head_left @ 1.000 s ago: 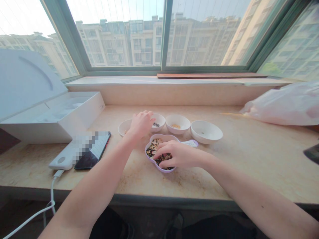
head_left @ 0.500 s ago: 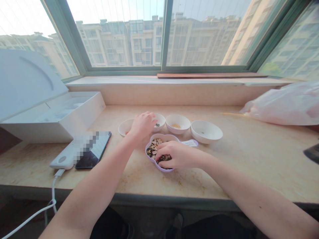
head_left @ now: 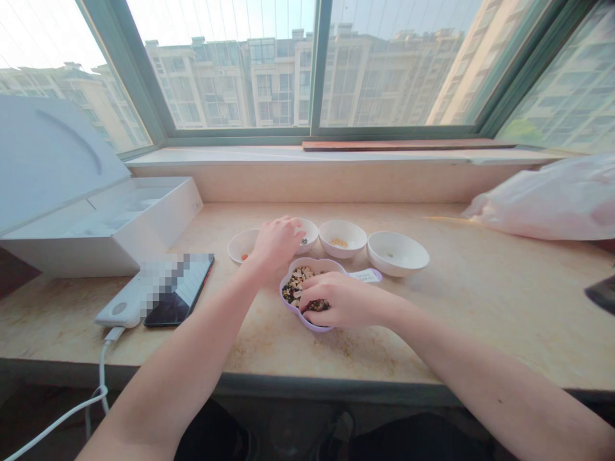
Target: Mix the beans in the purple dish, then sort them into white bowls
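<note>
A purple flower-shaped dish (head_left: 293, 310) holds mixed beans and nuts near the counter's middle. My right hand (head_left: 339, 299) rests in it, fingers curled down into the mix, pinching among the beans. Behind the dish stand several small white bowls in a row: one with a reddish bit (head_left: 240, 246), one with dark beans (head_left: 310, 232), one with yellow bits (head_left: 343, 238) and a larger one (head_left: 398, 253). My left hand (head_left: 276, 243) hovers over the dark-bean bowl with its fingers bunched, and what they hold is hidden.
An open white box (head_left: 103, 224) sits at the left, with a white power bank (head_left: 122, 307), its cable and a black phone (head_left: 177, 301) in front. A pale plastic bag (head_left: 548, 202) lies at the right. A dark object (head_left: 600, 294) pokes in at the right edge.
My left hand has shifted slightly to the right over the dark-bean bowl. My right hand has drawn its fingers together in the purple dish.
</note>
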### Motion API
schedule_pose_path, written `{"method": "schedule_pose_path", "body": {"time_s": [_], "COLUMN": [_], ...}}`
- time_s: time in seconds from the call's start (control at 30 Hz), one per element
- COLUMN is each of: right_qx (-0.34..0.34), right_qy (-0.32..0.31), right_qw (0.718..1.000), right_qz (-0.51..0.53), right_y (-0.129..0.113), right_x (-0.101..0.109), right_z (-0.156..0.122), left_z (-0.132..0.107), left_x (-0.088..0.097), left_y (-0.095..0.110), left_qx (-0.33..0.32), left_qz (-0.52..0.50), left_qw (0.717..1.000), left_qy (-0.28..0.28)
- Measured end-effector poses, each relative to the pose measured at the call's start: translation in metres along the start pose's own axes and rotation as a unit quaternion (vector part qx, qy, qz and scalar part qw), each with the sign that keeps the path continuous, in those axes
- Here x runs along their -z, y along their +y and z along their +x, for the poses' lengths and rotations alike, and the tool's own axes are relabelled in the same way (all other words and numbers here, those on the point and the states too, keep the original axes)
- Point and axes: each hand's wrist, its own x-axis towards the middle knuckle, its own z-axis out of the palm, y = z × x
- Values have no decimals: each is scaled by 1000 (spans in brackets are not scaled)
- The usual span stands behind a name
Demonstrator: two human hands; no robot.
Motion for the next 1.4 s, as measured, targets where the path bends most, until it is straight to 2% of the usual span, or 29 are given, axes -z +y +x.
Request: {"method": "schedule_pose_path", "body": {"time_s": [0.13, 0.27, 0.33, 0.47, 0.6, 0.77, 0.87, 0.9, 0.97, 1.03, 1.1, 1.2, 1.3, 1.4], "right_qx": [-17, -118, -182, -265, -276, -248, -247, -251, -249, -215, -160, -116, -119, -121], "right_qy": [37, 113, 153, 213, 251, 252, 253, 251, 230, 175, 115, 69, 48, 39], "right_qw": [999, 983, 960, 888, 832, 805, 821, 840, 893, 948, 979, 991, 991, 991], "right_qz": [24, 84, 150, 311, 410, 477, 448, 411, 296, 157, 58, -12, -28, -33], "right_y": [2, 13, 21, 33, 38, 37, 33, 30, 22, 13, 5, 0, 2, 4], "right_x": [3, 14, 20, 28, 30, 30, 29, 28, 23, 16, 10, 2, -1, 0], "right_z": [1, -2, -4, -7, -6, -4, -4, -3, -3, -2, -1, 1, 3, 4], "left_z": [-1, -7, -11, -17, -18, -16, -16, -15, -13, -9, -4, 3, 6, 5], "left_x": [-1, 2, 5, 9, 5, 3, 6, 6, 7, 6, 4, 0, -2, -1], "left_y": [-2, 2, 7, 15, 15, 15, 14, 13, 9, 4, -1, -5, -4, -3], "left_qx": [-26, -84, -112, -157, -201, -193, -155, -136, -92, -55, -32, -19, -20, -20], "left_qz": [-22, -117, -180, -258, -278, -258, -218, -202, -163, -117, -69, 0, 40, 38], "left_qw": [999, 990, 977, 953, 939, 946, 962, 969, 980, 989, 995, 999, 999, 999], "left_qy": [-6, -9, -10, -15, 8, 42, 51, 54, 62, 67, 57, 25, 5, 2]}}
